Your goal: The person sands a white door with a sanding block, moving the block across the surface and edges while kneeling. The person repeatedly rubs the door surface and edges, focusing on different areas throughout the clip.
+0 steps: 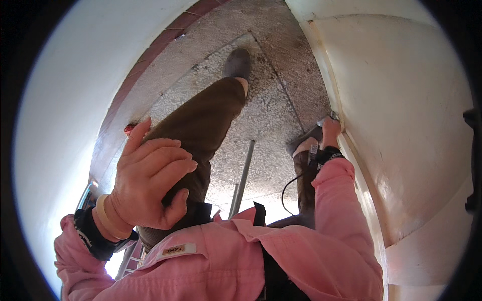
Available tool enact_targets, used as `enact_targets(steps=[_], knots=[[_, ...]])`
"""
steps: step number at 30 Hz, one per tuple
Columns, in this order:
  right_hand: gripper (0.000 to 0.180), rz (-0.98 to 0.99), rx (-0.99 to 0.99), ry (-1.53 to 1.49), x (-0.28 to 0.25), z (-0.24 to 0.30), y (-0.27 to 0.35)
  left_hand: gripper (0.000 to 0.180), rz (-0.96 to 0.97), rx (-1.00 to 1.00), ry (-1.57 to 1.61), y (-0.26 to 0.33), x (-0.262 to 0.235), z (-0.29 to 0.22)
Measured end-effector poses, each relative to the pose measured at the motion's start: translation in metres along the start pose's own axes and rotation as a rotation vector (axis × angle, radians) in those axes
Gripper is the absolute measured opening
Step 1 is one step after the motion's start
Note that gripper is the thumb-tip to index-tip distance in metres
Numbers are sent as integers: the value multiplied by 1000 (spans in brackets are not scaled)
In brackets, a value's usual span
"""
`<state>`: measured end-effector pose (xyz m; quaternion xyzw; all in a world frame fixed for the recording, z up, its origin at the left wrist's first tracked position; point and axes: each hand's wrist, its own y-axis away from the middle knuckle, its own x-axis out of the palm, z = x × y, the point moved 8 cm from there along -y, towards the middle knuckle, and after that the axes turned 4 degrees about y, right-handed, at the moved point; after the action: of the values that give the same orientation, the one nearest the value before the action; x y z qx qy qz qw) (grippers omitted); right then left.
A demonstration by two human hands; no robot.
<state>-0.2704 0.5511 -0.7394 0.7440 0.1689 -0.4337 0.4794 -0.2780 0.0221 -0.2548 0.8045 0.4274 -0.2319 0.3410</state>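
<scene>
My left hand (150,173) is raised over my left thigh (201,120), palm down. Its fingers are spread and nothing is in them. Low on the right, my right hand (330,131) reaches to the foot of the cream wall (396,110), beside my right shoe (306,140). Its fingers look curled round a small greyish thing (334,115) at the wall's base; what it is, I cannot make out. A black wrist strap (329,154) with a thin dark cable (285,188) sits on my right wrist.
Speckled stone floor (271,115) runs between the cream wall on the right and a white wall (65,125) on the left, edged by a dark red skirting (150,52). Metal poles (245,173) stand behind my legs. A small red thing (129,129) lies by the left wall.
</scene>
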Motion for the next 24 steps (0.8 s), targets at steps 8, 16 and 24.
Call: enact_targets(steps=[8,16,24], knots=[[50,-233,-515,-371,-102,202,55,36,-31,35,-15,0,0,-10],[37,-188,-432,-464,-95,102,76,37,-58,75,2,-1,2,-19],[11,536,-181,-641,-23,-30,110,36,-87,185,25,6,8,-30]])
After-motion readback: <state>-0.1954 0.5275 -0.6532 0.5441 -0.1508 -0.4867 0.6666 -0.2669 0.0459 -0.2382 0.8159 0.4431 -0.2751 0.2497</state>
